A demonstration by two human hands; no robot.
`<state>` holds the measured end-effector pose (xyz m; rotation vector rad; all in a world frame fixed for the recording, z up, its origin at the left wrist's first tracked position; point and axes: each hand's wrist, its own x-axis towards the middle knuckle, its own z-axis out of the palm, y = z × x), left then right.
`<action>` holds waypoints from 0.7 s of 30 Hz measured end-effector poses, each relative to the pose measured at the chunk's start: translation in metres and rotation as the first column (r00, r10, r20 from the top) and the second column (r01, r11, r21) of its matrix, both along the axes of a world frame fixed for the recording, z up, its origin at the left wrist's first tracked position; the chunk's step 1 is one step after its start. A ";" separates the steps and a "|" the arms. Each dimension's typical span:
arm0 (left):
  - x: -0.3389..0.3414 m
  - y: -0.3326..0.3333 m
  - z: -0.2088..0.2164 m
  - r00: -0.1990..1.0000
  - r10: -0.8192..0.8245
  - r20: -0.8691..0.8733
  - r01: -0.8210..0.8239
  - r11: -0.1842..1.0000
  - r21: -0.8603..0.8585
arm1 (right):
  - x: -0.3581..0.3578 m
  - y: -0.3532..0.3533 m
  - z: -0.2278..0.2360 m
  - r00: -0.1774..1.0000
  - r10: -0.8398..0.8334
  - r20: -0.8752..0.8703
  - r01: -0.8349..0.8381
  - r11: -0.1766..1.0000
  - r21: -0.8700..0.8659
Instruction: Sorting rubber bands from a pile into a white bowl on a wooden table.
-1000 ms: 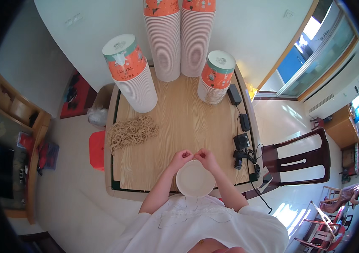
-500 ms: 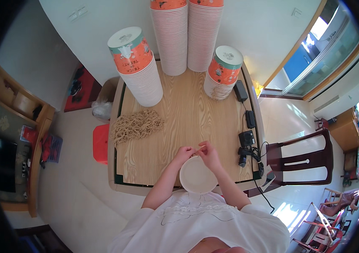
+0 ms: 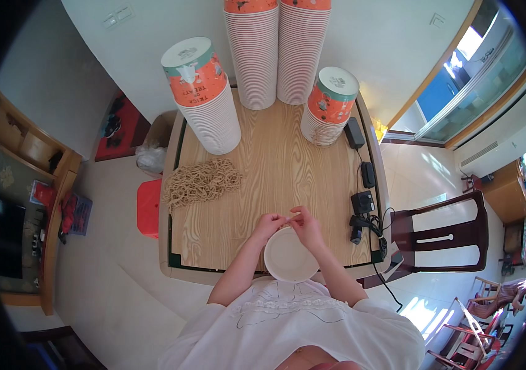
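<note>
A round white paper bucket (image 3: 291,256) sits against my body at the table's near edge, its pale inside facing up. At its far rim my left hand (image 3: 269,226) and my right hand (image 3: 305,227) meet, fingertips pinched close together. Whatever lies between the fingers is too small to make out. A tangled heap of tan cords (image 3: 202,182) lies on the table to the left. At the back right stands a short stack of upturned orange-and-green paper buckets (image 3: 331,106), with tan cord showing around its lower part.
On the wooden table (image 3: 263,166), a leaning bucket stack (image 3: 208,111) stands back left, and two tall stacks (image 3: 253,58) rise at the back. Black adapters and cables (image 3: 362,202) line the right edge. A dark chair (image 3: 442,237) stands right, a red stool (image 3: 149,208) left.
My fingertips shift slightly at the bucket's far rim. The bucket and the stacks stay in place; the view moves a little.
</note>
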<state>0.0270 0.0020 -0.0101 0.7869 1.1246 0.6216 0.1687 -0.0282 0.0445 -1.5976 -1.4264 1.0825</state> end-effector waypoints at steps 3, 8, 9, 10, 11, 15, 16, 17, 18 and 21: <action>0.001 -0.001 0.004 1.000 0.004 0.012 -0.004 1.000 -0.012 | 0.001 0.000 0.001 1.000 0.002 -0.006 -0.002 1.000 -0.010; -0.001 0.000 -0.001 1.000 0.001 -0.027 -0.001 1.000 -0.001 | -0.001 0.000 0.001 1.000 0.010 -0.004 -0.010 1.000 -0.020; -0.001 0.000 0.000 1.000 0.000 -0.028 0.000 1.000 -0.007 | -0.001 0.001 0.001 1.000 0.019 0.004 -0.019 1.000 -0.015; -0.001 0.000 0.002 1.000 -0.002 -0.028 0.002 1.000 -0.007 | -0.001 0.001 0.001 1.000 0.028 0.012 -0.028 1.000 -0.012; -0.001 0.000 0.004 0.999 -0.006 -0.043 0.005 1.000 -0.009 | -0.001 0.000 0.001 1.000 0.026 0.012 -0.026 1.000 -0.012; -0.004 -0.001 0.012 0.996 -0.040 -0.081 0.042 0.999 0.019 | 0.000 0.001 0.003 0.997 0.050 0.050 -0.051 0.999 0.012; -0.005 -0.001 0.014 0.996 -0.039 -0.081 0.041 0.999 0.019 | 0.000 0.001 0.003 0.996 0.058 0.065 -0.060 0.998 0.022; -0.006 0.000 0.015 0.995 -0.052 -0.090 0.055 0.998 0.028 | 0.000 0.002 0.003 0.996 0.059 0.064 -0.061 0.998 0.022; -0.007 0.000 0.017 0.993 -0.064 -0.099 0.068 0.997 0.038 | 0.000 0.002 0.002 0.997 0.057 0.042 -0.058 0.998 0.011; -0.004 0.000 0.022 0.991 -0.076 -0.112 0.082 0.995 0.051 | 0.008 0.005 -0.019 0.999 0.033 -0.004 -0.033 0.999 -0.004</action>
